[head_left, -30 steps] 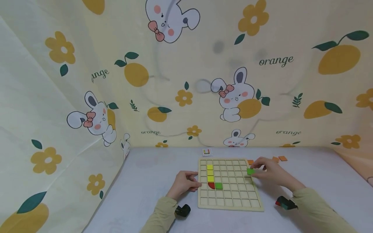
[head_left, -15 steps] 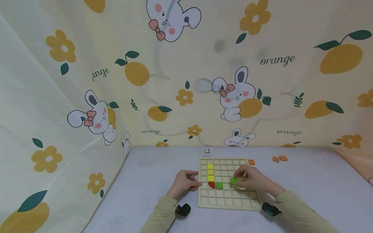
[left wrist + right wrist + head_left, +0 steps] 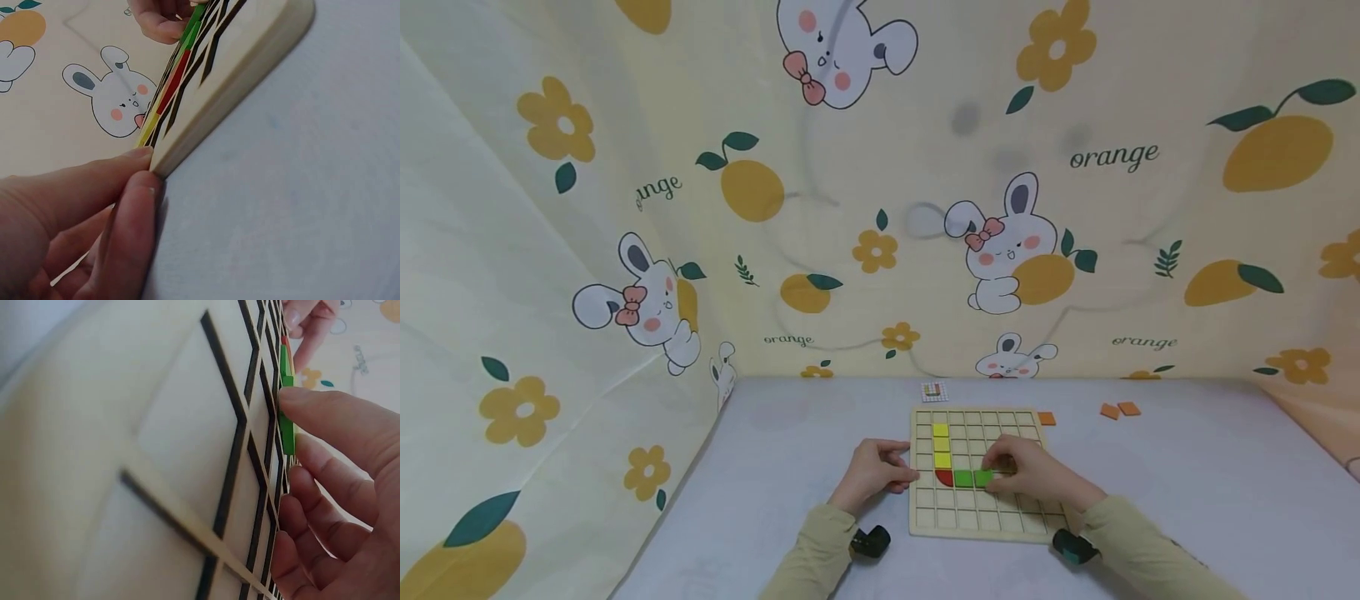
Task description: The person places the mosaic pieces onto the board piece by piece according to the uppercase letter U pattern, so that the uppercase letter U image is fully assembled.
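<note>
A wooden grid board (image 3: pixel 1022 518) lies on the table. My left hand (image 3: pixel 871 473) grips its left edge between thumb and fingers, as the left wrist view shows close up. On the board, several yellow square tiles (image 3: pixel 942 445) form a column above a red rounded tile (image 3: pixel 944 478). A green square tile (image 3: pixel 962 478) sits right of the red one. Beside it, my right hand (image 3: pixel 1037 473) pinches a second green square tile (image 3: pixel 287 428) with thumb and index finger. In the right wrist view this tile stands slightly proud of the grid.
One orange tile (image 3: pixel 1047 418) lies at the board's far right corner. Two more orange tiles (image 3: pixel 1128 408) are farther right on the table. A small pattern card (image 3: pixel 934 392) lies behind the board. A printed cloth (image 3: pixel 880 167) hangs behind the table.
My right hand has carried the green tile left and nearer, from the board's right edge to the spot beside the first green tile. The left hand stays at the left edge.
</note>
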### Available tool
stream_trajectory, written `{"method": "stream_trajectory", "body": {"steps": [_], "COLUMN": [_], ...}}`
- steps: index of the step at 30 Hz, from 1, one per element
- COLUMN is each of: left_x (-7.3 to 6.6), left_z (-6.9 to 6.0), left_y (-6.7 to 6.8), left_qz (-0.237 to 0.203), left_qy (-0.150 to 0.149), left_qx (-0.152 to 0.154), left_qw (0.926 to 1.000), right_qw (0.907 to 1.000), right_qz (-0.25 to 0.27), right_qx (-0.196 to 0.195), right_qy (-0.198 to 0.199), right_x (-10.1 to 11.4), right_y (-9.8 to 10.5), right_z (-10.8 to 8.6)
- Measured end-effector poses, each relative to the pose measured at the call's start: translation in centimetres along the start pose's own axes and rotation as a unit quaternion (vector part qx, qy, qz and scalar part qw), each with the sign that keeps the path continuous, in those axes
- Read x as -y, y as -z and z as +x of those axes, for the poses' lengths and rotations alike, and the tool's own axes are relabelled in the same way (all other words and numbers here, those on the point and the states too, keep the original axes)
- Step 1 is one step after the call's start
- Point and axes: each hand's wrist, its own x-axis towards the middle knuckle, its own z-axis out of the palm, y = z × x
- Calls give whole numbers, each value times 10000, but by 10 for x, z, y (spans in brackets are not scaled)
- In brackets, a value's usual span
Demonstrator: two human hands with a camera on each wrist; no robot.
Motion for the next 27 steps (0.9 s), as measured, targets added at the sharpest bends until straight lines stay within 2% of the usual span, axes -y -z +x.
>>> {"method": "stream_trajectory", "body": {"steps": [13, 22, 27], "left_x": [5, 0, -1], "left_z": [0, -2, -2], "left_y": [2, 0, 1], "left_qz": [-73, -38, -33], "left_qy": [-153, -58, -90], "left_qx": [32, 51, 52], "left_qw": [9999, 10000, 9999], "right_qw": [9995, 9994, 9994], "right_qz": [268, 258, 236], "right_qx": [132, 116, 153], "right_qy": [38, -210, -176], "right_x": [4, 6, 6], "right_y": [-2, 0, 1], "right_z": [1, 0, 0]}}
